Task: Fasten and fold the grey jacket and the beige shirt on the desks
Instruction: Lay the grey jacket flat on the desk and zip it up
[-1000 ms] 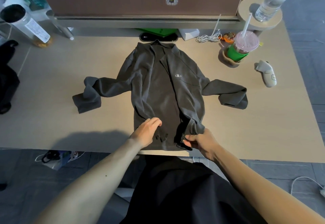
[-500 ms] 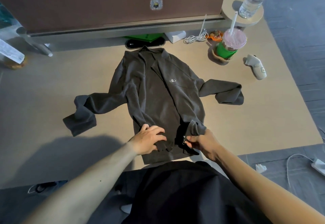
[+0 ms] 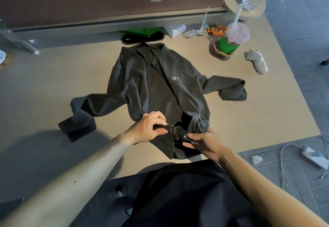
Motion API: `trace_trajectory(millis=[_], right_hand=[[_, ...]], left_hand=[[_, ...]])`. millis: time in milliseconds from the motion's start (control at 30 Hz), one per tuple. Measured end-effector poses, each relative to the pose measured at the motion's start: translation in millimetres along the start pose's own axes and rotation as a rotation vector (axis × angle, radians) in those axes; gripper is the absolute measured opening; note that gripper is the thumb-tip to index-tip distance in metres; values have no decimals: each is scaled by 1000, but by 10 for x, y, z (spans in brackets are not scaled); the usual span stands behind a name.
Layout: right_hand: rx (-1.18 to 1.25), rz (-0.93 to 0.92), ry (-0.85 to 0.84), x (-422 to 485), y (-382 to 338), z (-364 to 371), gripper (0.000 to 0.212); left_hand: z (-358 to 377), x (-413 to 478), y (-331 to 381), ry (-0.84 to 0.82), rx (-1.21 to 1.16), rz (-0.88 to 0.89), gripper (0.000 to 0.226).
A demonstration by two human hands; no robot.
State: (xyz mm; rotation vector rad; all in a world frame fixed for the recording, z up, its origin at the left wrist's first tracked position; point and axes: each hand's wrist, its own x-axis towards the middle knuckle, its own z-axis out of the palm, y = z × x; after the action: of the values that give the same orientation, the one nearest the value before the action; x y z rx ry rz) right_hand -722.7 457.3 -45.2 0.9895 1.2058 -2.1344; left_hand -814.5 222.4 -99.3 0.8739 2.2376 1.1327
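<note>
Head view: both hands (image 3: 204, 142) pinch grey jacket (image 3: 160, 84) hem at zipper (image 3: 185, 135).

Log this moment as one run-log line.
phase: zipper prep | left hand: grips hem of dark grey fabric jacket | right hand: pinches hem beside metal zipper slider | jacket: unzipped, on beige desk

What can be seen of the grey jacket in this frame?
The soft, fleece-like dark grey jacket lies front-up on the pale wooden desk, collar away from the person, front unzipped, a small white logo on the chest. Both sleeves spread sideways, bent near the cuffs. The hem is bunched at the near desk edge, where the left hand grips one front panel and the right hand pinches the other beside the metal zip slider.
</note>
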Motion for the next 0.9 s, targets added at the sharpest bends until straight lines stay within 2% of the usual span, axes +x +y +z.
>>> trace_trajectory(millis=[133,233,367,433,500,567,633,700,733,833,867,900], right_hand=[[139,109,-174,21,-85,158,32],[192,153,-194,61,-129,272,30],[198,133,-192,117,-202,345,35],[143,110,-211,107,-235,365,31],[68,85,-236,88,-261,386,30],[-5,50,-239,94,-278,385,35],[-42,21,-243,85,-297,362,34],[-47,-8,-271,63,-324,321,33],[-44,-16,-284,46,-340,300,35],[-59,-36,-324,31,-370,209,38],[-73,-40,-329,26,-382,180,39],[-91,-47,-334,28,-394,144,42]], left_hand=[[-38,-159,165,84,-96,-8,6],[-18,-259,271,133,-103,-32,13],[25,-393,357,105,119,-17,15],[8,-423,402,65,128,-59,15],[-8,-400,474,72,21,-96,11],[10,-314,533,217,-169,-132,5],[22,-204,573,319,-220,-213,16],[20,-103,572,229,-74,-261,34],[3,-58,550,158,34,-246,36],[-105,62,547,-13,143,-205,12],[-144,92,571,-62,121,-221,10],[-181,112,613,-109,94,-247,21]])
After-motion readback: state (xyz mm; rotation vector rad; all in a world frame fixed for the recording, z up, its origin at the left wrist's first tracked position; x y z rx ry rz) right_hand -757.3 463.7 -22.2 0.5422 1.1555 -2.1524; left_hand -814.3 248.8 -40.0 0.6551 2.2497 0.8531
